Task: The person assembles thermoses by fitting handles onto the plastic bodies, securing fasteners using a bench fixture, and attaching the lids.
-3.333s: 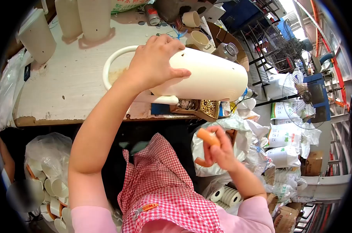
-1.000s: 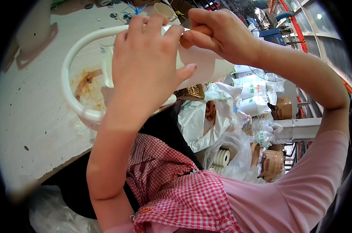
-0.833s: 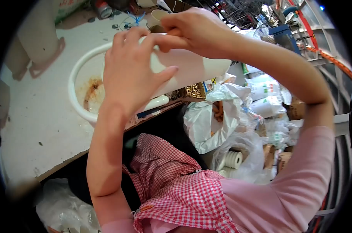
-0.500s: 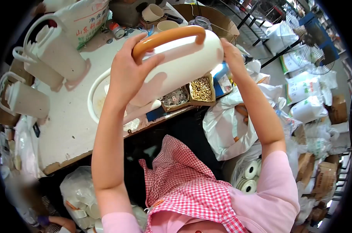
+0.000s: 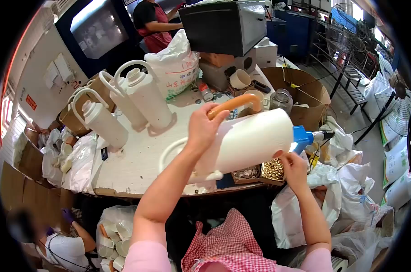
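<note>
My left hand [image 5: 203, 128] is closed round the near end of an orange-brown handle [image 5: 235, 105], which sits along the top side of a white vacuum jug [image 5: 248, 138]. The jug lies tilted on its side above the table, and its white carrying loop [image 5: 162, 158] sticks out at the left. By the lower corner of the jug's base is my right hand [image 5: 295, 170], fingers pinched together; what they hold is hidden. Just beyond the base there is a blue tool [image 5: 301, 138] with a metal end. Small brass-coloured screws [image 5: 273, 169] fill a box below the jug.
Several white jugs [image 5: 146, 99] stand at the table's [image 5: 124, 170] left, beside a printed white sack [image 5: 176, 68]. A glass jar [image 5: 281, 99] and a cardboard box [image 5: 312, 86] are behind. Plastic bags [image 5: 300, 208] hang at the right. Co-workers [image 5: 155, 25] are at the back and lower left.
The view has swung up and left, showing more of the room. My right hand has shifted from the jug's base end to its lower corner. The left keeps its grip on the handle.
</note>
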A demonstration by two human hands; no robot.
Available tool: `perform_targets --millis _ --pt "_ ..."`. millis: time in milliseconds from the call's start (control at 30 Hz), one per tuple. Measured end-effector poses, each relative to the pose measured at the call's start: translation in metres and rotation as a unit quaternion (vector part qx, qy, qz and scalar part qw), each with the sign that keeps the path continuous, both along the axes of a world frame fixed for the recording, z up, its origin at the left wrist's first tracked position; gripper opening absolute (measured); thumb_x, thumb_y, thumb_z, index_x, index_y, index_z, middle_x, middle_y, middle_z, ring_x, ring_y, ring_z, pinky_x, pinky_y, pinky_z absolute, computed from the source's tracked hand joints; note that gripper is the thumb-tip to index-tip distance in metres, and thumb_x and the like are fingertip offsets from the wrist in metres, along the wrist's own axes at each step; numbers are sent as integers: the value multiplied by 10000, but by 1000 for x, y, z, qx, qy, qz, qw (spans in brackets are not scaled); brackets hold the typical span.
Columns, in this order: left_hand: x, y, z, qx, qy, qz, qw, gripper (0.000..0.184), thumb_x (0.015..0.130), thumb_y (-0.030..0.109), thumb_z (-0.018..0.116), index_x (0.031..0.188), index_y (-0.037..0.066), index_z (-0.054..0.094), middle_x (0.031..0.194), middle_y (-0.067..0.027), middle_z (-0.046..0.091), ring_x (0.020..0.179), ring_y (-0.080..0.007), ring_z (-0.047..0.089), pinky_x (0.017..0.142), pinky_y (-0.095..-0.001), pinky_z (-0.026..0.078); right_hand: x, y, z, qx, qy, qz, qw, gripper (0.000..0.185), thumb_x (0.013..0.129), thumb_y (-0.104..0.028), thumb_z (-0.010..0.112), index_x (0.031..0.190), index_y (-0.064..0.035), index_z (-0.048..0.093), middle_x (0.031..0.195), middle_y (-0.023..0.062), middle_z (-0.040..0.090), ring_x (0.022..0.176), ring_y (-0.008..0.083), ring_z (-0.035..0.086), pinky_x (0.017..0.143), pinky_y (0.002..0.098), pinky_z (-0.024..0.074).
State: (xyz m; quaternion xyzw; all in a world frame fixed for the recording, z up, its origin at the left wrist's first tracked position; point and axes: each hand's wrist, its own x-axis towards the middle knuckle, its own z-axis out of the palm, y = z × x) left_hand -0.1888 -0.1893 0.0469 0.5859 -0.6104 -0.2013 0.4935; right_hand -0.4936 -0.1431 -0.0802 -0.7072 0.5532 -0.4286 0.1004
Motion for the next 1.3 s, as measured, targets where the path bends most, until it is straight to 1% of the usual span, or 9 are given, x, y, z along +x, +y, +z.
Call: perform_targets --millis 67,133,233,567,700,767,800,900,1300 --pt "18 24 21 -7 -36 21 999 335 856 235 790 1059 -17 704 844 -91 721 734 -130 629 691 -287 502 3 7 -12 34 91 13 995 128 886 -123 663 788 -42 651 761 163 678 722 268 689 672 393 514" --pt "52 55 39 -16 -58 45 997 312 851 179 790 1061 -34 701 849 -66 715 747 -114 618 691 -274 500 9 -8 -22 129 362 54 922 71 832 -119 656 791 -72 690 818 143 714 798 302 714 694 421 542" --pt "107 111 39 -52 -55 108 991 288 845 127 783 1053 -53 697 884 -59 702 762 -118 608 703 -277 502 8 -36 -60 116 388 53 913 192 774 -273 760 863 -109 715 810 130 712 826 322 711 733 449 553" --pt "158 189 5 33 129 197 971 244 850 57 774 1057 -39 688 826 3 618 676 -49 508 594 -209 415 13 -32 -51 57 327 20 943 107 824 -229 677 785 -130 690 758 113 695 754 302 703 666 450 543" --pt "173 183 -30 31 117 214 969 252 855 36 762 1091 -22 695 864 -13 650 710 -68 547 636 -211 455 20 -17 -24 63 99 38 992 71 807 -133 667 841 -71 671 760 131 683 691 282 683 658 386 535" --pt "190 182 -50 17 134 239 962 278 861 65 768 1116 -17 693 876 -17 660 722 -70 565 652 -214 475 24 1 9 137 36 76 987 62 811 -88 689 843 -41 666 737 93 687 645 169 648 639 308 513" --pt "204 183 -62 -6 23 277 961 295 882 94 761 1144 -16 682 811 7 631 632 -48 524 556 -199 430 29 4 19 146 -39 101 983 66 825 -83 697 840 -27 665 732 65 686 649 125 625 644 280 506" --pt "181 186 -38 -24 144 212 966 305 912 141 755 1165 -8 670 715 44 551 522 -18 421 457 -184 310 71 -7 65 100 -179 202 958 71 871 -58 690 881 11 680 790 21 708 729 67 637 699 231 519" --pt "190 189 -49 -55 156 223 961 348 915 186 759 1183 -14 664 749 39 567 561 -16 437 495 -168 324 165 -73 104 208 -64 365 905 59 897 -16 635 950 0 654 869 30 700 839 100 699 759 237 550"
